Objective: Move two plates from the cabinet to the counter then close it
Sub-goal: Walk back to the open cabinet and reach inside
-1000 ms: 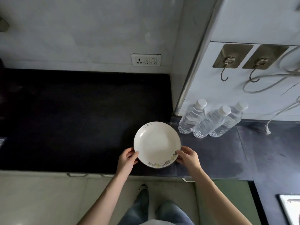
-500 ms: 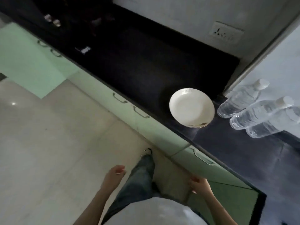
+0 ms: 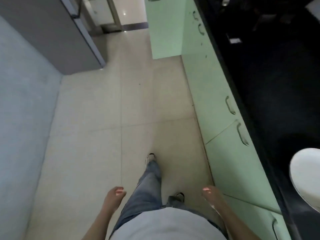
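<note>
The white plate on the black counter is cut off by the right edge of the picture, so only its left part shows. The objects at the counter's far end are too dark to identify. Both hands, left and right, are blurred, their fingers unclear.

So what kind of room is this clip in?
Most likely a home kitchen: a long black counter over pale green cabinets with metal handles, a white plate resting on it, and a tiled floor.
</note>
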